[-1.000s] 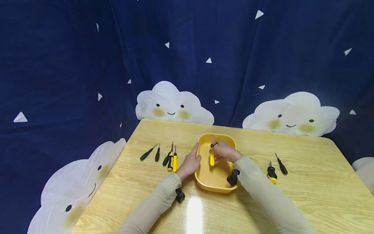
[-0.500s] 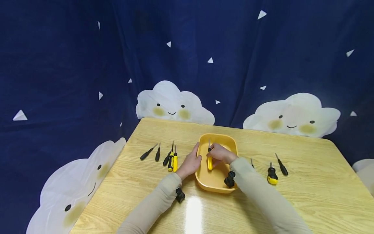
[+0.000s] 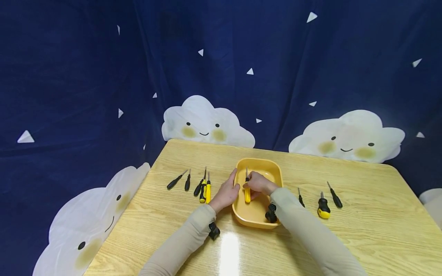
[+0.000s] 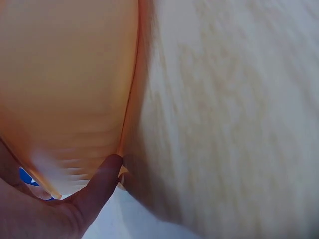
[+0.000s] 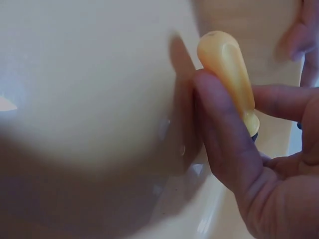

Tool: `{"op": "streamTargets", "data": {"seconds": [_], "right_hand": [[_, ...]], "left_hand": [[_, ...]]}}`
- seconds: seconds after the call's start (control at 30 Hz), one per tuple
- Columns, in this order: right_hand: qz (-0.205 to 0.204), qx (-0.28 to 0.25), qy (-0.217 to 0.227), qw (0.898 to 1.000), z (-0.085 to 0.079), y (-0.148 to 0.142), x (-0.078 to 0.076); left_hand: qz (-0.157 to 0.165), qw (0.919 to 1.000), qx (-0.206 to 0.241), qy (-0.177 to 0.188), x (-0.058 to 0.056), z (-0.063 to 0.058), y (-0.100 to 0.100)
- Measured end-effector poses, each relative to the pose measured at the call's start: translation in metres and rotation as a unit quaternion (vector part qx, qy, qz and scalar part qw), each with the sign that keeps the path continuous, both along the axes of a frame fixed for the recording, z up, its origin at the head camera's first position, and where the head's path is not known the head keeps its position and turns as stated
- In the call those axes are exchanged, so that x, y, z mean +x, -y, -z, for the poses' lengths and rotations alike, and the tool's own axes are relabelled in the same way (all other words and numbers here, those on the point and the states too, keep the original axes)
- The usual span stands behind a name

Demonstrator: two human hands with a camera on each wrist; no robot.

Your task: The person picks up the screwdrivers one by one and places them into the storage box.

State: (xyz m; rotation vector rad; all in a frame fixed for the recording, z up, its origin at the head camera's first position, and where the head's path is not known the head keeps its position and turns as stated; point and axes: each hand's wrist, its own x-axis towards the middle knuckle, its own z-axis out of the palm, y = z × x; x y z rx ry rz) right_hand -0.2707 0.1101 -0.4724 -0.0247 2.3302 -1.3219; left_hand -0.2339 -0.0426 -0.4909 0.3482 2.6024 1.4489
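Note:
My right hand [image 3: 259,183] is over the inside of an orange-yellow plastic bin [image 3: 257,224]. Between its thumb and fingers it pinches a screwdriver [image 3: 247,194] with a yellow handle, the shaft pointing to the far side. In the right wrist view the yellow handle [image 5: 227,64] lies close over the bin's floor, its shaft hidden by the fingers. My left hand [image 3: 226,193] holds the bin's left wall, with the thumb at the rim. In the left wrist view its fingers [image 4: 102,184] press the outside of the wall.
Several screwdrivers lie left of the bin, among them a yellow one [image 3: 208,191] and a black one [image 3: 174,183]. To its right lie a stubby black-and-yellow screwdriver [image 3: 323,209], a black screwdriver [image 3: 335,199] and another [image 3: 301,200] partly behind the sleeve. A dark blue curtain [image 3: 221,57] hangs behind.
My right hand has moved slightly left and nearer, lowering the yellow screwdriver into the bin. A black screwdriver right of the bin has come out from behind the sleeve. The left hand keeps its place.

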Motion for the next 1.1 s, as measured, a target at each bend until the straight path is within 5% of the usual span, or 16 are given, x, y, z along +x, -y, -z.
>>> {"op": "streamTargets", "data": {"seconds": [0.83, 1.1], "right_hand": [[0.001, -0.003, 0.011, 1.0, -0.001, -0.002, 0.002], [-0.02, 0.045, -0.017, 0.999, -0.019, -0.007, 0.004]], "left_hand": [[-0.005, 0.9998, -0.017, -0.007, 0.0, 0.002, -0.002], [-0.004, 0.9998, -0.018, -0.005, 0.0, 0.0, -0.002]]}}
